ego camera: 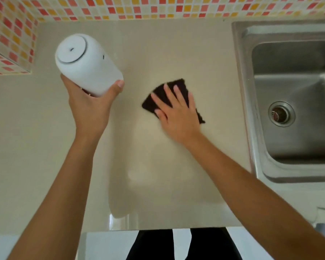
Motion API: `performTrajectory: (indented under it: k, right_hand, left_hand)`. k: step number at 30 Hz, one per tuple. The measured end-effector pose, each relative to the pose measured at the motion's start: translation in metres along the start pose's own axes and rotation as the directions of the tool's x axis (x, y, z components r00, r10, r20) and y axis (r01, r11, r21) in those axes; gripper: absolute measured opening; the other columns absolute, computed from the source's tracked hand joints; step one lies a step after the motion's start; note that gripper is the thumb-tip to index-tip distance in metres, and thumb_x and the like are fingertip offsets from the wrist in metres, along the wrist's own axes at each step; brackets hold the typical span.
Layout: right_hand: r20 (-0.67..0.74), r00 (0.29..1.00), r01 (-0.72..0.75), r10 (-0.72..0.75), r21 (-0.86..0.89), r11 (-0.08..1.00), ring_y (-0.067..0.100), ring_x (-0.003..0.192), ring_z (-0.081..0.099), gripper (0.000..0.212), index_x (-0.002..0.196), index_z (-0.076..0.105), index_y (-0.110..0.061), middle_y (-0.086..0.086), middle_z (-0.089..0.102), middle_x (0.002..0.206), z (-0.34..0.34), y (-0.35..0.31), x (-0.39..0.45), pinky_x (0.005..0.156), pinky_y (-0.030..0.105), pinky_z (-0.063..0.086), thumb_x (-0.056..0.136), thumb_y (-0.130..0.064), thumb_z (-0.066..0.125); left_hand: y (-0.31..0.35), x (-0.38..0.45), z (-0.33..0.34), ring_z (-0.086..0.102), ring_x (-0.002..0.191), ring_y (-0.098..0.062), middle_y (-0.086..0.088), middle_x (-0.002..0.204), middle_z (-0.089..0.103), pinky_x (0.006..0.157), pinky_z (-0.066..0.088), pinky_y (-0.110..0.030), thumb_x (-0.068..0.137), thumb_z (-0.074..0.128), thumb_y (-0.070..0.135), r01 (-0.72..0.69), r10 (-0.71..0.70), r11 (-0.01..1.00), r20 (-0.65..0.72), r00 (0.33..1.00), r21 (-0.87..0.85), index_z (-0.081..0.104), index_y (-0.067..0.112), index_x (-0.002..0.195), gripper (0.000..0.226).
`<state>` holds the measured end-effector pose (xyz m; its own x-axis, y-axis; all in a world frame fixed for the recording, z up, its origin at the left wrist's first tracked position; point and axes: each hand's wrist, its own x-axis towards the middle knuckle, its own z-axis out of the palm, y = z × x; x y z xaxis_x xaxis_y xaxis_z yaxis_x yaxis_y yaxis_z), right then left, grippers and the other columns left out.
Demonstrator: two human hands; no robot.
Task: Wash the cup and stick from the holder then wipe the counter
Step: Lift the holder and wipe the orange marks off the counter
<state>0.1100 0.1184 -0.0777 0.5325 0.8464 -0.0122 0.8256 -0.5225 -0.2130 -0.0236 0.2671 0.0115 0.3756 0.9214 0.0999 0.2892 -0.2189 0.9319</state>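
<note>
The left hand (88,107) is raised over the left part of the beige counter (45,147), its fingers and thumb curled round the lower end of a white holder (86,64); the holder is tipped, its flat round base with a dark ring turned up toward the viewer, and it is clear of the counter; what is inside it cannot be told, so neither the cup nor the stick can be placed from here. The right hand (176,111) lies flat on a dark cloth (178,87) in the middle of the counter, fingers straight and slightly spread, palm pressing down; the cloth shows beyond the fingertips and again at the heel of the hand. Nearer the front edge the counter has a faint glossy patch. To the right, set into the counter, is a steel sink (289,30) with its drain (281,113) in the basin; the cloth is well apart from it. Behind runs a wall of small orange, yellow and cream tiles (120,6); dark trouser legs (152,244) show below the counter edge.
</note>
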Motion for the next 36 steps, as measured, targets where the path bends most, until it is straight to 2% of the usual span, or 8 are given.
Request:
performTrajectory:
  k: [6, 11, 14, 16, 19, 22, 29, 36]
  right_hand:
    - [0.062, 0.973, -0.226, 0.224, 0.016, 0.974, 0.026, 0.149, 0.003, 0.051, 0.153, 0.016, -0.036, 0.004, 0.008, 0.163, -0.005, -0.006, 0.092, 0.117, 0.051, -0.001, 0.102, -0.043, 0.021]
    - [0.008, 1.000, 0.029, -0.029, 0.065, 0.997, 0.028, 0.147, 0.017, 0.050, 0.150, 0.030, -0.032, 0.006, 0.023, 0.159, 0.011, -0.054, -0.065, 0.118, 0.052, 0.010, 0.101, -0.041, 0.033]
    - [0.018, 0.994, 0.102, -0.103, 0.053, 0.993, 0.024, 0.145, 0.026, 0.047, 0.147, 0.038, -0.034, 0.003, 0.033, 0.156, 0.007, -0.014, -0.065, 0.117, 0.049, 0.020, 0.100, -0.043, 0.036]
    - [-0.029, 1.000, -0.006, 0.006, 0.007, 1.000, 0.024, 0.143, 0.031, 0.048, 0.145, 0.041, -0.033, 0.003, 0.036, 0.154, -0.001, 0.030, -0.023, 0.114, 0.048, 0.024, 0.099, -0.044, 0.035]
    - [0.055, 0.971, -0.233, 0.232, 0.006, 0.973, 0.024, 0.148, 0.012, 0.050, 0.152, 0.024, -0.032, 0.004, 0.017, 0.161, -0.028, 0.112, 0.040, 0.119, 0.046, 0.010, 0.103, -0.044, 0.024]
    - [0.051, 0.954, -0.294, 0.294, -0.013, 0.956, 0.025, 0.149, 0.005, 0.052, 0.154, 0.016, -0.029, 0.006, 0.010, 0.162, -0.038, 0.143, 0.051, 0.121, 0.045, 0.003, 0.104, -0.042, 0.018]
    - [-0.050, 0.951, -0.306, 0.306, 0.020, 0.952, 0.029, 0.147, 0.018, 0.052, 0.151, 0.030, -0.027, 0.009, 0.024, 0.158, -0.015, 0.069, -0.103, 0.118, 0.048, 0.015, 0.101, -0.041, 0.026]
    - [0.023, 0.963, -0.269, 0.269, -0.001, 0.963, 0.025, 0.148, 0.013, 0.052, 0.152, 0.025, -0.030, 0.005, 0.020, 0.160, -0.011, 0.052, -0.155, 0.119, 0.047, 0.016, 0.102, -0.045, 0.030]
  left_hand:
    - [-0.001, -0.015, -0.002, 0.052, 0.118, 0.004, 0.006, 0.135, 0.050, 0.098, 0.048, -0.024, 0.072, 0.084, 0.035, 0.004, -0.004, 1.000, 0.001, 1.000, -0.009, 0.031, 0.010, 0.141, 0.090]
    - [0.004, -0.016, 0.010, 0.052, 0.118, 0.004, 0.011, 0.133, 0.051, 0.098, 0.048, -0.023, 0.070, 0.084, 0.037, 0.009, -0.009, 1.000, 0.025, 1.000, 0.004, 0.031, 0.017, 0.142, 0.091]
    - [0.008, -0.016, 0.019, 0.051, 0.117, 0.006, 0.013, 0.133, 0.051, 0.094, 0.045, -0.013, 0.069, 0.085, 0.038, -0.007, 0.005, 1.000, 0.067, 0.998, 0.016, 0.030, 0.020, 0.142, 0.093]
    - [0.009, -0.022, 0.023, 0.051, 0.114, 0.008, 0.014, 0.131, 0.051, 0.089, 0.044, -0.008, 0.069, 0.085, 0.037, -0.004, 0.002, 1.000, 0.096, 0.995, 0.019, 0.031, 0.021, 0.141, 0.092]
    - [0.003, -0.038, 0.028, 0.052, 0.113, 0.009, 0.017, 0.129, 0.052, 0.086, 0.043, -0.005, 0.068, 0.086, 0.035, 0.015, -0.016, 1.000, 0.117, 0.993, 0.008, 0.031, 0.025, 0.140, 0.091]
    - [-0.007, -0.054, 0.034, 0.052, 0.116, 0.004, 0.014, 0.132, 0.052, 0.094, 0.047, -0.016, 0.066, 0.087, 0.037, 0.040, -0.040, 0.999, 0.156, 0.987, 0.004, 0.031, 0.025, 0.141, 0.095]
    - [-0.018, -0.075, 0.053, 0.052, 0.119, -0.005, 0.010, 0.134, 0.051, 0.101, 0.047, -0.036, 0.061, 0.089, 0.038, 0.073, -0.078, 0.997, 0.210, 0.975, 0.031, 0.031, 0.026, 0.139, 0.098]
    - [-0.015, -0.077, 0.074, 0.047, 0.119, 0.004, 0.011, 0.136, 0.048, 0.098, 0.041, -0.012, 0.062, 0.090, 0.034, 0.056, -0.054, 0.998, 0.275, 0.960, 0.003, 0.031, 0.026, 0.140, 0.098]
